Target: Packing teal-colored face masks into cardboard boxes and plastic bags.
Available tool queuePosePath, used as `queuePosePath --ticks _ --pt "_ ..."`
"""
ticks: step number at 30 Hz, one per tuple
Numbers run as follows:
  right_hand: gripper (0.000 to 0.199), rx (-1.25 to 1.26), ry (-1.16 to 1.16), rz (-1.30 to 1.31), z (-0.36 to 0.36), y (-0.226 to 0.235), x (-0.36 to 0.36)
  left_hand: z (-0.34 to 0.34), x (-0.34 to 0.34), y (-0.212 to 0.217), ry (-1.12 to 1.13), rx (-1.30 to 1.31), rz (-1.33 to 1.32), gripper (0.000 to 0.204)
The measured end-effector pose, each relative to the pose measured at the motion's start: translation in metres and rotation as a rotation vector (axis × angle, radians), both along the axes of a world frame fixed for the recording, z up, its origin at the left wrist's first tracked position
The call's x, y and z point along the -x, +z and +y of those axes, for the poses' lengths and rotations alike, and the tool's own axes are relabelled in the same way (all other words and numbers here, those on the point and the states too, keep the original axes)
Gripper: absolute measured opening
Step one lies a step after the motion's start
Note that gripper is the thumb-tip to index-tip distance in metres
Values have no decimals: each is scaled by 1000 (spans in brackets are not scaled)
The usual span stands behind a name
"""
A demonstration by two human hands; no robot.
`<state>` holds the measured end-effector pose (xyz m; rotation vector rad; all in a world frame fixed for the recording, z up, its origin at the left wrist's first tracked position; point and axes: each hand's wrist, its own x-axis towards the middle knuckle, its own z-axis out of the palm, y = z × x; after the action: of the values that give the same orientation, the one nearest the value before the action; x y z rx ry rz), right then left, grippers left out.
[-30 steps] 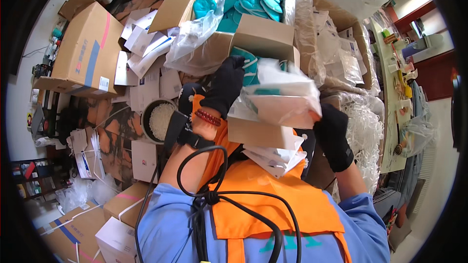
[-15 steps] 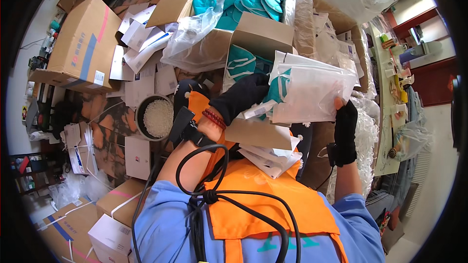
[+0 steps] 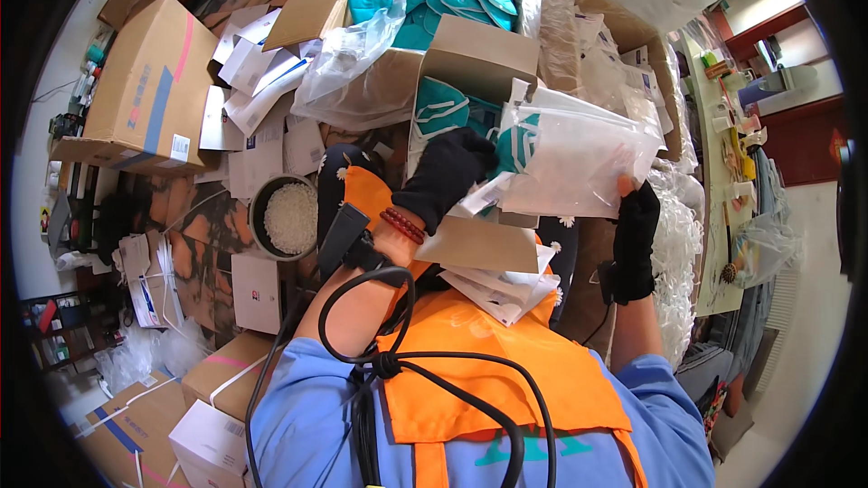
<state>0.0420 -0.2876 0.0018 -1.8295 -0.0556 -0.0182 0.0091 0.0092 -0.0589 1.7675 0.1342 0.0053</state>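
Note:
My left hand (image 3: pixel 445 176), in a black glove with a red bead bracelet at the wrist, is closed at the mouth of a translucent white plastic bag (image 3: pixel 583 167). Its fingertips are partly hidden beside a teal face mask (image 3: pixel 518 143) with white straps, which sits at the bag's left end. My right hand (image 3: pixel 638 230), black-gloved with bare fingertips, pinches the bag's right end. Below both hands stands an open cardboard box (image 3: pixel 484 50), flaps raised, holding more teal masks (image 3: pixel 441 113). White folded papers or packets (image 3: pixel 506 294) lie at its near flap, against my orange apron.
A large lined carton (image 3: pixel 362 81) heaped with teal masks stands beyond. Another carton (image 3: pixel 624 45), at right, holds white packets. To the left are a pot of white pellets (image 3: pixel 287 217), flattened white boxes (image 3: pixel 258 72) and a tall carton (image 3: pixel 136 81). Black cables (image 3: pixel 389 363) cross my chest.
The strapped teal mask shows a little more at the bag's left end. My left hand has shifted slightly, while my right hand keeps its hold on the bag.

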Motion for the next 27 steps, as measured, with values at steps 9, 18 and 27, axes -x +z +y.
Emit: queuePosePath --ticks 9,18,27 --pt "45 4 -35 -21 -26 4 -3 26 1 -4 242 -183 -64 17" --pt "47 404 -31 -418 -72 -13 -15 14 13 -24 224 -1069 -481 32" --pt "45 -568 -184 5 -61 -31 -38 -16 1 49 -151 -49 5 23"
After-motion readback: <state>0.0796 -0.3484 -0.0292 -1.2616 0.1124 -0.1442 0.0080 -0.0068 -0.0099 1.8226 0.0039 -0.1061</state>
